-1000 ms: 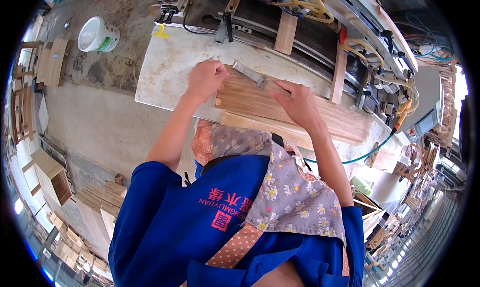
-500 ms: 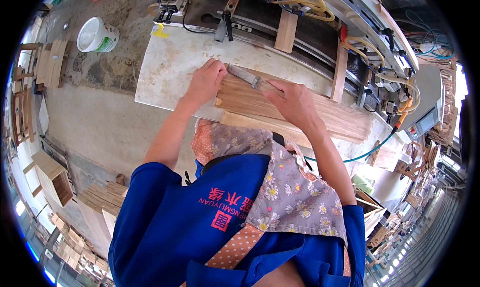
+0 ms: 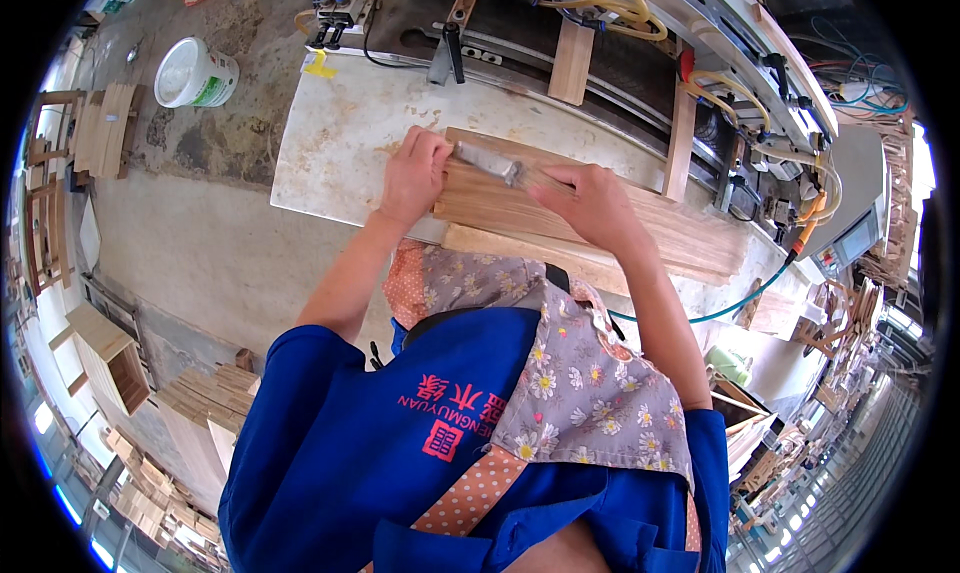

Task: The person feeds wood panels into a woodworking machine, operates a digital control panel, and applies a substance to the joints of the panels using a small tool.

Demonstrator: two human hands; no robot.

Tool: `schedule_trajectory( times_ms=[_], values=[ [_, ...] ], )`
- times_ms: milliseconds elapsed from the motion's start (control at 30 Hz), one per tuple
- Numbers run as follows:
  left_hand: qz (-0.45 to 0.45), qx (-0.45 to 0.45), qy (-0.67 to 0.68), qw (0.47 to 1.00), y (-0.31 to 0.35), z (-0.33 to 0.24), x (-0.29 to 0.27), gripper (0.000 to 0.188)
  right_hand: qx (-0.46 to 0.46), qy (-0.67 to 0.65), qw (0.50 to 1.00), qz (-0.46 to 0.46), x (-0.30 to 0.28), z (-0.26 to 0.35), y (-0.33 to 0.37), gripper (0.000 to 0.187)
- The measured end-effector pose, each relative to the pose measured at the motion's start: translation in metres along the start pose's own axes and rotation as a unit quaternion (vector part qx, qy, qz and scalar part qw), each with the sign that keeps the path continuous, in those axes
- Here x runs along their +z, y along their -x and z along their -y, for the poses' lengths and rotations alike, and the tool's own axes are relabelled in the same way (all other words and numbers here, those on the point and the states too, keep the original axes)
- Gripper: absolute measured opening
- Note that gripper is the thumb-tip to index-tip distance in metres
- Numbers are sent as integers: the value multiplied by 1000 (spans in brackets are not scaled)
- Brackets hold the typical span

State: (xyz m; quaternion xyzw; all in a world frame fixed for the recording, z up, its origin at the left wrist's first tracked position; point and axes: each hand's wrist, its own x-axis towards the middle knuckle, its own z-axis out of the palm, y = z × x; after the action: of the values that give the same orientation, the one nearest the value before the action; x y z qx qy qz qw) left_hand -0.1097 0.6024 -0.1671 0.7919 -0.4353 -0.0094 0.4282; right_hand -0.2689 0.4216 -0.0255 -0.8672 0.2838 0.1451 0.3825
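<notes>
Several long brown wooden boards (image 3: 490,201) lie together on the white worktop, slanting down to the right. At their left end is my left hand (image 3: 414,176), fingers bent in a pinch against the end; whatever sits between them is hidden. My right hand (image 3: 592,205) is closed round the wooden handle of a hand tool (image 3: 487,161) over the boards. Its grey front part reaches toward my left hand and is smeared by motion, so its exact kind cannot be told. A paler wooden strip (image 3: 530,257) lies along the near side of the boards.
Beyond the worktop (image 3: 330,143) stands a machine with metal rails (image 3: 490,57), yellow hoses (image 3: 640,18) and upright wood pieces (image 3: 572,65). A teal hose (image 3: 740,303) curves at right. A white bucket (image 3: 195,73) stands on the floor at far left; wood stacks (image 3: 205,398) lie nearer.
My left hand has shifted slightly toward me and off the boards' far corner. The tool in my right hand has tilted and blurred, with its front end a little lower.
</notes>
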Motion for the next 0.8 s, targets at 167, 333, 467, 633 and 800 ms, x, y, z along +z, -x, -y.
schedule_trajectory(
  times_ms=[167, 333, 467, 633, 800],
  values=[
    [3, -229, 122, 966, 14, 6, -19, 10, -47, 10, 999, 1, -2, -9, 7, 38],
    [113, -202, 58, 971, 36, -12, -39, 35, -124, 115, 985, -20, -1, -13, -2, 37],
    [143, -179, 18, 973, 40, -37, -47, 58, -159, 157, 974, -32, -4, -13, -8, 35],
    [137, -141, 0, 980, 48, -30, -42, 62, -94, 176, 980, 18, -8, 3, -6, 35],
    [143, -161, 6, 976, 45, -32, -42, 63, 20, 33, 992, 122, -14, -10, -12, 33]
  ],
)
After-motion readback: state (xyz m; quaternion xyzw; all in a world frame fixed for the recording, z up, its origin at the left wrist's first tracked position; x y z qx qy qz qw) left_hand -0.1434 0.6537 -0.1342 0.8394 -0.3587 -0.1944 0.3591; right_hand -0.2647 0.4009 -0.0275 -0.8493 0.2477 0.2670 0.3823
